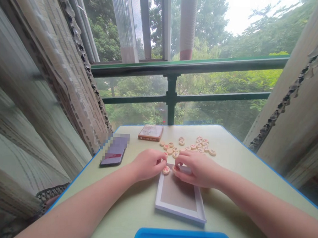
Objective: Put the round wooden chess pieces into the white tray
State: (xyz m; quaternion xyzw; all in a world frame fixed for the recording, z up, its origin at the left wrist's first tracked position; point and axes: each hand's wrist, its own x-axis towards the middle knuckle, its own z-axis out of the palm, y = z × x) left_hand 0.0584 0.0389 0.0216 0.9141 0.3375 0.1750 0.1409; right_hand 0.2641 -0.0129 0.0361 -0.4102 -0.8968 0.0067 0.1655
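Round wooden Chinese chess pieces with carved characters lie about both my hands. My left hand [148,163] is closed, fingers curled, with its fingertips at a red-marked piece [166,170] by the far left corner of a shallow box [180,213]. The box has a white rim and a brownish bottom. Bent over its far right part is my right hand [196,168], its thumb and fingers closed on another red-marked piece [175,168] that they partly cover. My fingers hide some of the box's far rim.
Several loose chess pieces [199,145] are spread beyond the hands. A flat brown-edged box [150,132] lies at the back, a phone [114,152] at the left. A blue tray [182,237] stands at the near edge of the pale green table [133,206]. Curtains flank the window.
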